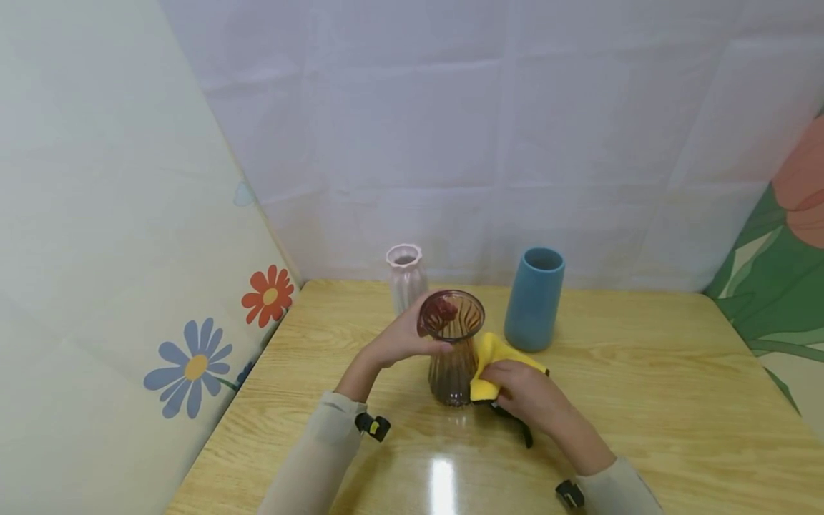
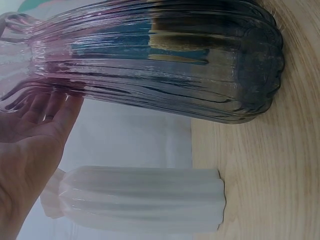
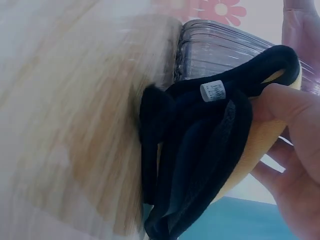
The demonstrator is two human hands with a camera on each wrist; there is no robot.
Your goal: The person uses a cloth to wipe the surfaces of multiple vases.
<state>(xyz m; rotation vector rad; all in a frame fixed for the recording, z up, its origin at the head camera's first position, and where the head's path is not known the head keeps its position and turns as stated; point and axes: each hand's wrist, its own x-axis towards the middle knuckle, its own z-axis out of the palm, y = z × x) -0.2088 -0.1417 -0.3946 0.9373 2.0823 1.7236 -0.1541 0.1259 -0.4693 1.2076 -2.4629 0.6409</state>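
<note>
A ribbed glass vase (image 1: 450, 375), amber-pink at the flared rim and smoky grey at the base, stands on the table in front of me. My left hand (image 1: 405, 337) grips it around the neck from the left. In the left wrist view, its fingers reach behind the glass vase (image 2: 160, 65). On the other side, my right hand (image 1: 531, 395) holds a yellow cloth (image 1: 497, 352) against the vase's lower right side. The right wrist view shows the cloth's dark edging and white label (image 3: 213, 91), bunched between thumb and fingers, beside the glass base.
Behind the left hand stands a pale pink-white fluted vase (image 1: 408, 286). A tall blue vase (image 1: 534, 304) is at the back right, beyond the cloth. The wooden table (image 1: 644, 379) meets a white sheet (image 1: 412, 143) at its back edge, with flower-printed sheets on both sides.
</note>
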